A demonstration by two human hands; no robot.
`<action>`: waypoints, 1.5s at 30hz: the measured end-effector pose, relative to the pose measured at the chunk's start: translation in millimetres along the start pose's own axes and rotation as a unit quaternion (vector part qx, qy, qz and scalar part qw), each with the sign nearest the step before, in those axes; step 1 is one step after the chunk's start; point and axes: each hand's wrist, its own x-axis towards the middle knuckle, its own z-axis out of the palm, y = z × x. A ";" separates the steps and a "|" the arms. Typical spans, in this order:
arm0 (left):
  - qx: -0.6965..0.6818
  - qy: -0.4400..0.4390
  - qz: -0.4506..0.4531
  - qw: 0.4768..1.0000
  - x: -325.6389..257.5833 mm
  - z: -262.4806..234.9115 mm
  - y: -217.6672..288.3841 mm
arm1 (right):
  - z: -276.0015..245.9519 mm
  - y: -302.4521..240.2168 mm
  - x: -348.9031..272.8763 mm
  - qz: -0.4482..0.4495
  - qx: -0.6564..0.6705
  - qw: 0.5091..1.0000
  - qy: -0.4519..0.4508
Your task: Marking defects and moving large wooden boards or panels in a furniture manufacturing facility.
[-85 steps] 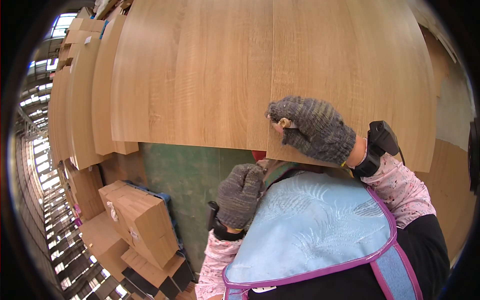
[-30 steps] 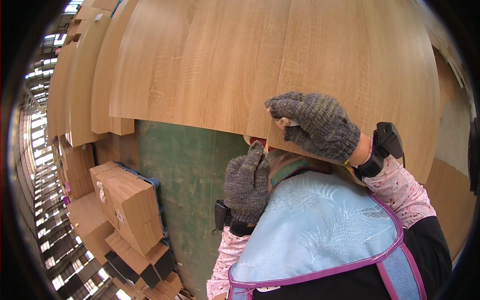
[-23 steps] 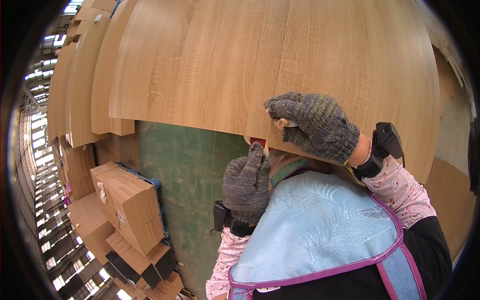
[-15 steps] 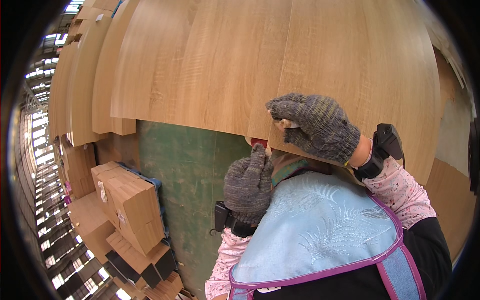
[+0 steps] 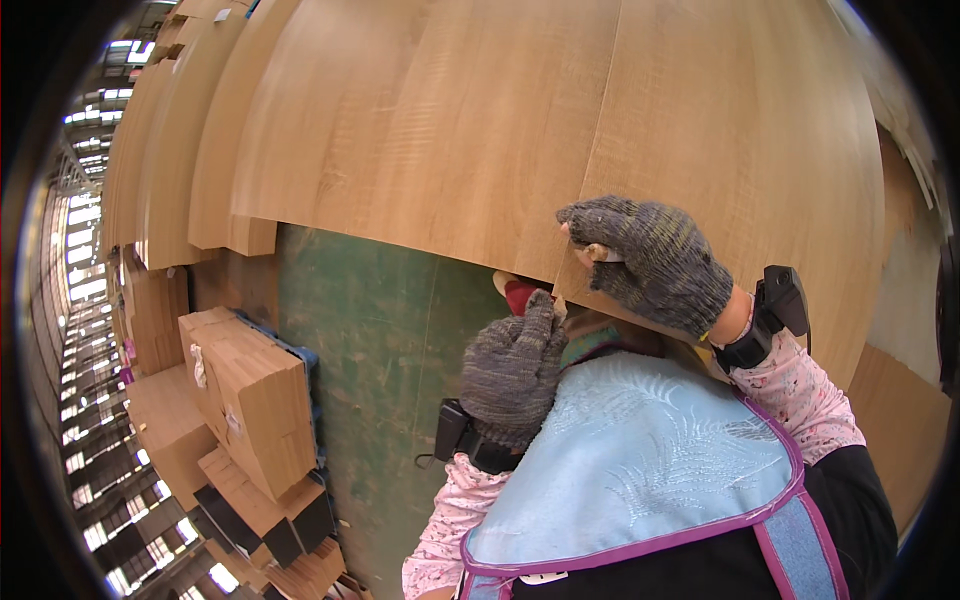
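A wide, light wood-grain panel [image 5: 430, 130] spans the upper view, with a seam running down it to its near edge. My right hand [image 5: 655, 265], in a grey knitted fingerless glove, rests over the panel just right of the seam. Its fingers are curled, and a small pale bit shows between thumb and fingers, too hidden to name. At the near edge, my left hand [image 5: 512, 370], gloved alike, has its fingers bent at a small red thing [image 5: 518, 296] with a pale rounded end, partly under the panel. Whether the left fingers grip it is hard to see.
Stacked wood-grain boards [image 5: 215, 170] stand at the far left. Below them, cartons [image 5: 250, 400] are piled on a blue pallet by the green floor [image 5: 370, 330]. A light blue apron [image 5: 640, 450] covers my front, close to the panel edge.
The view has shifted slightly, so panel edge and hands appear a little further right. More of the red thing now shows above the left fingers. Both hands keep nearly the same pose.
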 end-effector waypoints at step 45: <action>-0.011 -0.090 0.060 0.994 57.8 -34.7 -40.7 | -6.9 4.9 -1.0 -0.037 0.014 0.999 0.027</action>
